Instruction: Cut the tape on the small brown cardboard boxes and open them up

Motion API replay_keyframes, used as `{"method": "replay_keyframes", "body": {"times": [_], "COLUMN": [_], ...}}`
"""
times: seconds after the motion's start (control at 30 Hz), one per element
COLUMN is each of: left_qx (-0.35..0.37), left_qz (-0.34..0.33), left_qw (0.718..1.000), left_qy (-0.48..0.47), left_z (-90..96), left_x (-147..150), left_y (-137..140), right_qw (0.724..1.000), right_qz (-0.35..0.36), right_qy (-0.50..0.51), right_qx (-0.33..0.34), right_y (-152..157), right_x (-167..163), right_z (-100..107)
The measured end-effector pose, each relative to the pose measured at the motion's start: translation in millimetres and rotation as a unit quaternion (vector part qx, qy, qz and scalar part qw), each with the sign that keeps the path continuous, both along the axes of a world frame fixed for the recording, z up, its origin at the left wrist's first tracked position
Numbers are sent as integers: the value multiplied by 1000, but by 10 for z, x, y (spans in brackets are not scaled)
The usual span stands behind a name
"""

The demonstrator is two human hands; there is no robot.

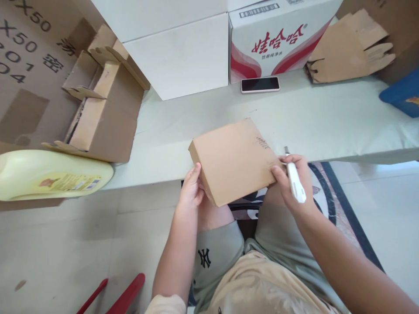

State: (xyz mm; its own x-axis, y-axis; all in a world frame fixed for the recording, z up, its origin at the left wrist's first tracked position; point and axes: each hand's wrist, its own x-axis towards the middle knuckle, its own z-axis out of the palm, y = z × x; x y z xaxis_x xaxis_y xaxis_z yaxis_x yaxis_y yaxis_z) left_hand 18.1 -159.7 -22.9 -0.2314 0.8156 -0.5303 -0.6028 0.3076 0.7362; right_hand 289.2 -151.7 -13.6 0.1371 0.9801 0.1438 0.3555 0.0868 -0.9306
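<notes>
Cardboard box (235, 163), shallow, matte brown and crisp-edged, slants above the front edge of the pale, smoothly draped counter (163, 148). Left hand (191, 187) pinches its left side; right hand (294, 174) pinches its right corner, also holding a slim white cutter (297, 187) with a metal tip.

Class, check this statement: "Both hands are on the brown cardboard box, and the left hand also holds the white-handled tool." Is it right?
Not quite. The white-handled tool is in the right hand, not the left hand, as the head view shows. Both hands are indeed on the brown cardboard box.
</notes>
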Motion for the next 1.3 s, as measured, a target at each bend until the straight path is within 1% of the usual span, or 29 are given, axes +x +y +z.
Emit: {"method": "replay_keyframes", "body": {"times": [0.07, 0.13, 0.23, 0.33, 0.47, 0.57, 0.63, 0.77, 0.93, 1.03, 1.13, 1.3], "left_qx": [10, 28, 59, 64, 56, 48, 46, 56, 54, 44, 40, 60], "left_qz": [40, 75, 103, 120, 145, 165, 171, 171, 184, 186, 185, 169], "left_qw": [999, 996, 991, 987, 984, 982, 982, 983, 981, 981, 981, 983], "left_qy": [-28, -46, -63, -85, -91, -80, -68, -42, -34, -45, -49, -36], "left_z": [32, 87, 205, 335, 447, 472, 476, 489, 537, 572, 582, 543], "left_x": [10, 29, 61, 98, 167, 220, 256, 341, 444, 493, 519, 519], "left_y": [-3, -12, -26, -32, -19, -6, -1, 5, 27, 39, 35, 13], "right_qw": [996, 988, 979, 974, 982, 981, 977, 963, 949, 945, 943, 938], "right_qz": [-35, -49, -24, 11, 61, 115, 150, 206, 215, 216, 211, 224], "right_qy": [67, 129, 193, 213, 160, 134, 122, 81, 71, 12, -47, -61], "right_qx": [44, 65, 64, 75, 81, 79, 86, 153, 217, 245, 254, 258], "right_y": [9, -3, -70, -172, -293, -337, -338, -302, -270, -240, -205, -190], "right_x": [-18, -58, -138, -191, -189, -192, -212, -260, -285, -304, -319, -315], "right_z": [-5, 30, 150, 264, 295, 319, 380, 541, 614, 644, 687, 694]}}
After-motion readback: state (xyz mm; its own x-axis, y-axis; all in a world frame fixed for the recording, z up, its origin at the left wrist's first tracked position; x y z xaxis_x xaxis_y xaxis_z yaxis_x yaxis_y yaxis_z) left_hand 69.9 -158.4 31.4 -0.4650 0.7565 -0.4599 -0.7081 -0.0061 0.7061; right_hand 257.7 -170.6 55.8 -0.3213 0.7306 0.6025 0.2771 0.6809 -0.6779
